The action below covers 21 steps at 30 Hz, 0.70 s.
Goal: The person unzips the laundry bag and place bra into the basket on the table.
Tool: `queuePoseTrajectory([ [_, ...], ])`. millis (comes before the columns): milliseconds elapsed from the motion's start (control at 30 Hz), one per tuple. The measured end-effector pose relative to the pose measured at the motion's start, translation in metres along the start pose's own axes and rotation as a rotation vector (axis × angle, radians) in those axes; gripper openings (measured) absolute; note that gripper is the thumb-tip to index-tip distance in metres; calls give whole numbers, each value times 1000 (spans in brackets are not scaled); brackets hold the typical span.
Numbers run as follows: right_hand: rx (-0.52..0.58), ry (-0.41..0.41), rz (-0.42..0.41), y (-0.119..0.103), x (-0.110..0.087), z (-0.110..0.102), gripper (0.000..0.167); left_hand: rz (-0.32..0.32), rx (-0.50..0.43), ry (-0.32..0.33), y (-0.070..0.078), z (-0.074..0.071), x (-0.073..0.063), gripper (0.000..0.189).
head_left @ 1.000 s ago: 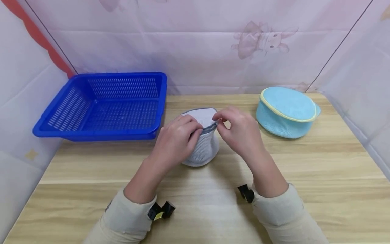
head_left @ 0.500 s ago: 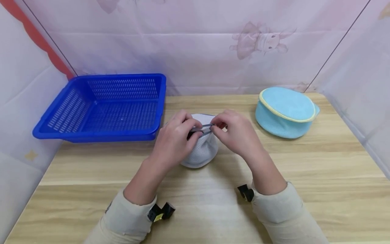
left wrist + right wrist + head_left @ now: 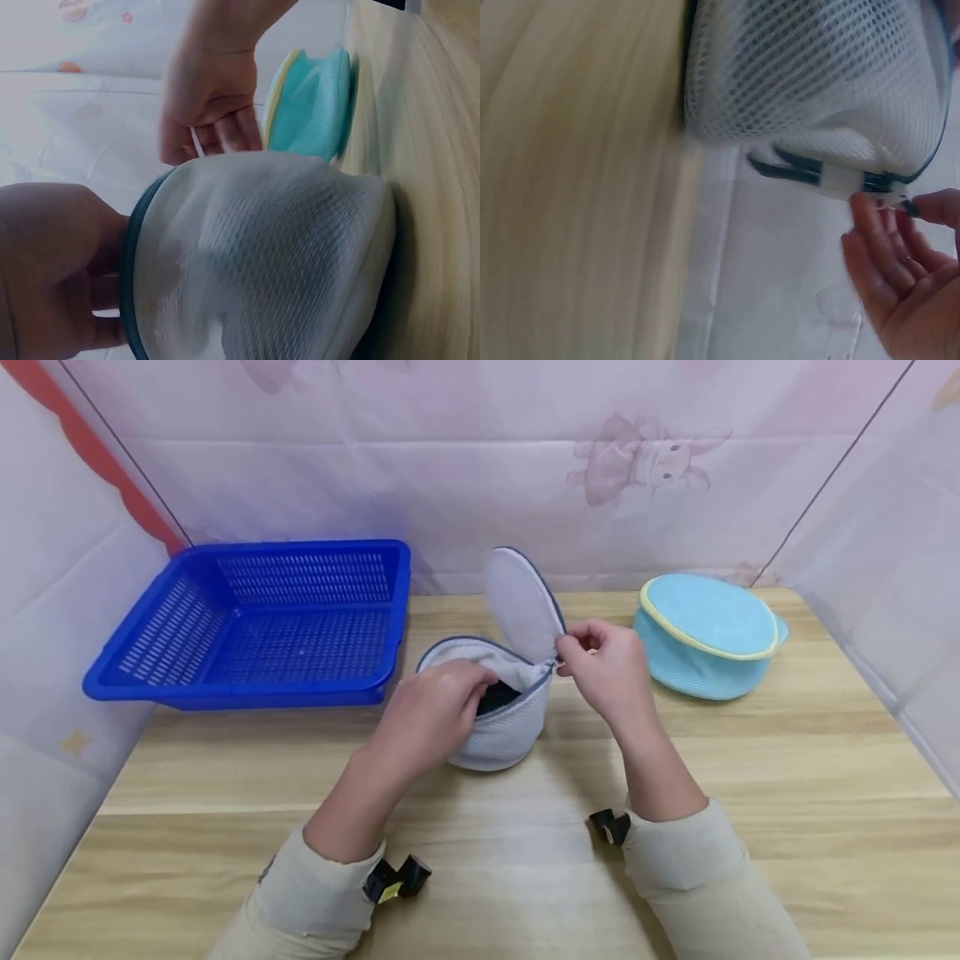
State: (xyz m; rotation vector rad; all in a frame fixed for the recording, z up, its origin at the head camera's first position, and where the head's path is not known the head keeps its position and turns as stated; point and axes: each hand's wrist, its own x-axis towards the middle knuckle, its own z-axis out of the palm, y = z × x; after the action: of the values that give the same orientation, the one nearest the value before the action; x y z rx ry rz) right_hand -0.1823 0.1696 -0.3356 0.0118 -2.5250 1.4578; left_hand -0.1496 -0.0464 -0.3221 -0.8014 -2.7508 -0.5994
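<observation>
A white mesh laundry bag with a dark grey zipper stands on the table, its round lid swung up and something dark showing inside. My left hand grips the bag's rim at the near left, its fingers bent over the opening. At the right end of the zipper, my right hand pinches the zipper pull between thumb and fingertip. In the left wrist view, the bag's mesh side fills the middle, with the rim against the left hand's fingers.
A blue plastic basket sits at the back left. At the back right stands a light blue mesh bag with yellow trim, its lid down. Fabric-covered walls border the wooden table.
The right hand has moved right along the zipper. The white bag's lid has opened and risen, exposing dark contents. The left hand has stayed by the rim.
</observation>
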Motion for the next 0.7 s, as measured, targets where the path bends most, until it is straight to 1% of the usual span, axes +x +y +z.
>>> queuePoseTrajectory([
  [67,-145,-17,1,2,2,-2,27,-27,12,-70,-1,0,1,16],
  [100,-220,-41,4,3,3,-3,32,-39,17,-101,-1,-1,1,15],
  [167,-339,-113,16,3,4,-3,42,-62,24,-152,-3,0,1,15],
  [233,-404,-194,43,3,4,-3,52,-79,32,-177,-4,0,1,16],
  [300,-428,-258,66,1,5,-2,58,-88,40,-175,-5,-1,1,19],
  [367,-432,-305,83,-1,5,-1,60,-97,53,-182,-5,0,2,21],
  [467,-448,-380,112,-2,3,-3,60,-100,48,-238,-3,4,3,29],
  [567,-463,-457,113,1,1,-4,53,-98,32,-308,0,9,3,37],
  [633,-461,-481,95,4,0,-4,47,-84,22,-328,2,12,2,39],
  [700,-456,-484,68,7,-1,-4,38,-53,16,-337,5,13,1,40],
])
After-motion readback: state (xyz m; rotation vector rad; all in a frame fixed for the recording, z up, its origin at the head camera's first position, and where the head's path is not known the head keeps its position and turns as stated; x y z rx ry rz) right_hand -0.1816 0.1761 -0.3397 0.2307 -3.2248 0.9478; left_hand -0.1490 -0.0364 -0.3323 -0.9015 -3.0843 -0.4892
